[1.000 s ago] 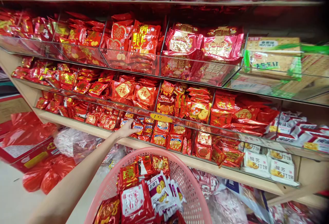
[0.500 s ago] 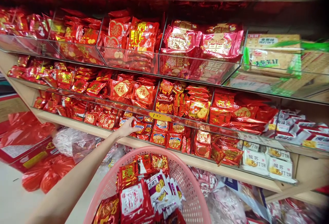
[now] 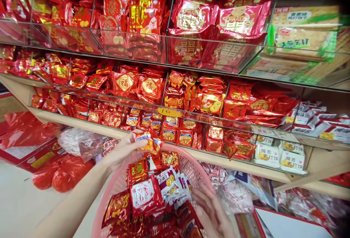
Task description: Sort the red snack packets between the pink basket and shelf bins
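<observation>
My left hand (image 3: 121, 151) is closed on small orange-red snack packets (image 3: 149, 141) with blue-and-white lettering, held above the far rim of a pink plastic basket (image 3: 195, 165). How many packets it grips I cannot tell. Over the basket's right side is my right hand (image 3: 209, 209), fingers stretched out and slightly blurred, beside white-and-purple cracker packets (image 3: 171, 187). Also in the basket lie a red packet with a white panel (image 3: 143, 196) and several red-and-gold packets (image 3: 117, 209). Similar blue-labelled packets (image 3: 146, 119) sit in the bottom shelf compartment beyond my left hand.
Tiered shelves with clear dividers hold red snack packets (image 3: 124, 83) and green-and-white cracker packs (image 3: 302, 41). A yellow tag (image 3: 169, 112) marks the lower shelf edge. Red plastic bags (image 3: 64, 174) lie on the floor at left, clear bags (image 3: 236, 196) under the shelf.
My left hand has drawn back from the bottom shelf to above the basket, bringing packets with it. My right hand has come into view at the basket's right. The view has tilted down.
</observation>
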